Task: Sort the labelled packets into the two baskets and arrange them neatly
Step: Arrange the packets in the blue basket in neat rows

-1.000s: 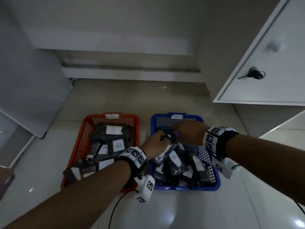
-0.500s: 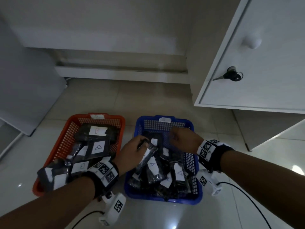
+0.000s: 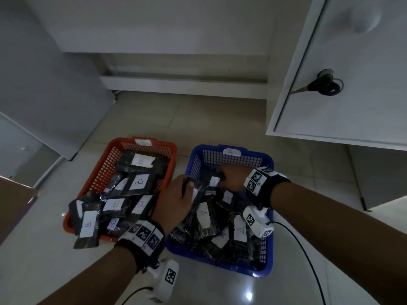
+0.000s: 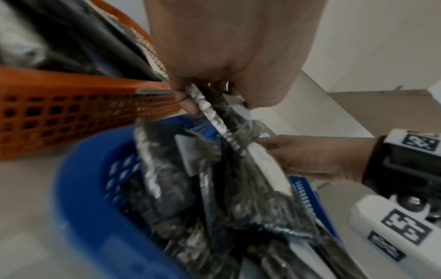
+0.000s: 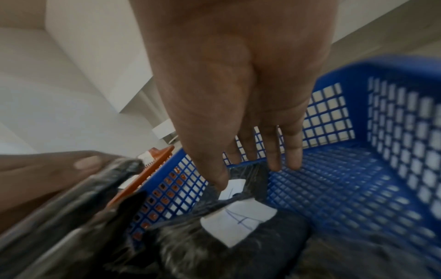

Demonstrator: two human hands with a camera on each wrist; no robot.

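The blue basket (image 3: pixel 253 151), tagged A, holds several black packets with white A labels. The orange basket (image 3: pixel 163 143) to its left holds packets labelled B. My left hand (image 3: pixel 188 186) hovers over the blue basket's left side and grips the top edge of an upright A packet (image 3: pixel 203 214). In the left wrist view my curled fingers (image 4: pixel 188 105) clamp the crinkled packet top (image 4: pixel 238 132). My right hand (image 3: pixel 220 176) reaches into the far part of the blue basket. Its thumb and fingers (image 5: pixel 274 162) pinch the top of another A packet (image 5: pixel 238 222).
A white cabinet door with a key (image 3: pixel 326 84) overhangs the far right. One B packet (image 3: pixel 88 225) hangs over the orange basket's near left corner. A black cable (image 3: pixel 308 249) trails on the tiled floor to the right. A brown object (image 3: pixel 13 201) sits at the left edge.
The head view has shifted, so the baskets sit elsewhere in the picture. My left hand keeps its hold on the packet. My right hand has settled on a packet at the basket's far end.
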